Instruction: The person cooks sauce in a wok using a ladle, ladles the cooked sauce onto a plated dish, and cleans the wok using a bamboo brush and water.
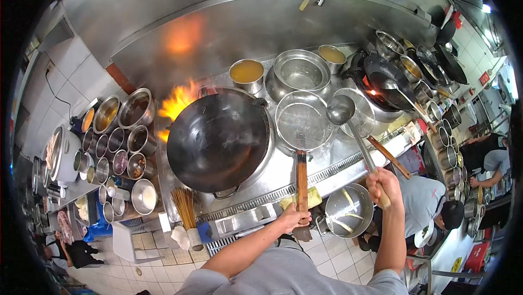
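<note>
My left hand (295, 218) is closed around the wooden handle of a round wire strainer (303, 120), whose mesh lies over the steel stove top. In my right hand (383, 187) is the pale handle of a metal ladle (341, 109); its bowl hangs between the strainer and a second strainer (362, 114). A large black wok (218, 139) sits tilted on the left burner, dark inside, with flames (178, 101) rising at its back left edge. Behind the strainer, a steel pot (301, 70) holds clear liquid.
Seasoning containers (121, 162) crowd the left side. A bamboo brush (187, 213) stands at the front edge, and a steel pot (348, 210) is below my right forearm. Another wok (384, 79) is at the right. A person (422, 202) in grey bends nearby; others are farther off.
</note>
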A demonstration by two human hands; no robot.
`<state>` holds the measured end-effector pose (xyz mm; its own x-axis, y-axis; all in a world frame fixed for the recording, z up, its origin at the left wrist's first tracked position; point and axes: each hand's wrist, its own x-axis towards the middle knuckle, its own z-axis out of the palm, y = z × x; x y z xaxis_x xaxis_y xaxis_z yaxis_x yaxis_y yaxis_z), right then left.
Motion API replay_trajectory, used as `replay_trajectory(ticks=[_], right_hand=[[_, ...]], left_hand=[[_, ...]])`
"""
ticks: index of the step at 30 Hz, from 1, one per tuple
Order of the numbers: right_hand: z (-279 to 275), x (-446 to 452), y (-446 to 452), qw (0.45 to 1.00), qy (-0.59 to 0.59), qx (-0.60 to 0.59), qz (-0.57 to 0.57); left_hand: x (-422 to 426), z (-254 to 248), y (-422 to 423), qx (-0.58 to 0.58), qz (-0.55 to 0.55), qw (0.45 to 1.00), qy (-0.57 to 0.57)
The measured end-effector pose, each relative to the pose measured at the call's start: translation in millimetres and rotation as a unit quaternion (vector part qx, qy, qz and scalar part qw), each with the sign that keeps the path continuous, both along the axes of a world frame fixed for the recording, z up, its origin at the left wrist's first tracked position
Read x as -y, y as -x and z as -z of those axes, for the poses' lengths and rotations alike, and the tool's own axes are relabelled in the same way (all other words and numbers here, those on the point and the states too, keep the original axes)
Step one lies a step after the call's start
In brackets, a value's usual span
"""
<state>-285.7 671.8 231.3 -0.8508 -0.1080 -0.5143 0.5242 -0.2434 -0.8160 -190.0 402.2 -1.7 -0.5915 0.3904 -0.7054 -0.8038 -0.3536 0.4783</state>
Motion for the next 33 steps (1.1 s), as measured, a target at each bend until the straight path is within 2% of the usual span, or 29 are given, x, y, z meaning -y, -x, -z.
replay_trajectory(ticks=[1,6,8,13,15,17,18,19,20,21,22,23,24,25,26,27,28,30,33], right_hand=[[-9,7,-9,0.999,-0.024,-0.005,0.021],[-15,31,9,0.966,-0.225,-0.116,-0.061],[-25,56,32,0.942,-0.296,-0.147,-0.062],[29,94,176,0.92,-0.306,-0.213,-0.119],[58,122,235,0.88,-0.399,-0.216,-0.142],[94,148,293,0.82,-0.504,-0.213,-0.169],[115,157,317,0.814,-0.513,-0.2,-0.186],[135,163,345,0.842,-0.471,-0.176,-0.197],[156,164,373,0.928,-0.299,-0.127,-0.182],[171,163,394,0.987,-0.065,-0.052,-0.135],[161,173,392,0.985,0.151,0.061,-0.05],[150,177,384,0.964,0.254,0.062,-0.045],[138,180,376,0.932,0.354,0.066,-0.037],[128,190,369,0.942,0.332,0.049,-0.021],[123,200,362,0.95,0.31,0.032,-0.003],[115,212,357,0.957,0.288,0.014,0.018],[104,224,353,0.961,0.277,0.004,0.004],[86,242,344,0.967,0.252,-0.017,-0.017],[66,271,349,0.965,0.255,-0.052,-0.044]], left_hand=[[-1,6,-1,-0.002,0.003,1.0,0.005],[1,2,-10,0.008,-0.007,1.0,-0.004],[6,3,-14,-0.002,0.04,0.999,0.014],[38,-8,-29,-0.046,0.116,0.992,0.029],[59,-35,-41,-0.043,0.123,0.989,0.075],[90,-32,-65,-0.094,0.092,0.989,0.06],[108,-30,-82,-0.121,0.076,0.988,0.054],[127,-36,-102,-0.129,0.02,0.991,0.033],[147,-47,-127,-0.139,-0.037,0.99,0.011],[165,-56,-153,-0.124,-0.102,0.987,0.028],[181,-59,-183,-0.109,-0.166,0.979,0.043],[193,-48,-221,-0.065,-0.272,0.959,0.049],[202,-35,-262,-0.045,-0.358,0.927,0.101],[209,-7,-314,-0.046,-0.456,0.879,0.128],[207,6,-356,-0.001,-0.534,0.82,0.206],[204,31,-397,0.095,-0.575,0.76,0.287],[198,48,-432,0.2,-0.569,0.699,0.383],[182,79,-496,0.294,-0.575,0.662,0.381],[165,106,-530,0.287,-0.607,0.71,0.215]])
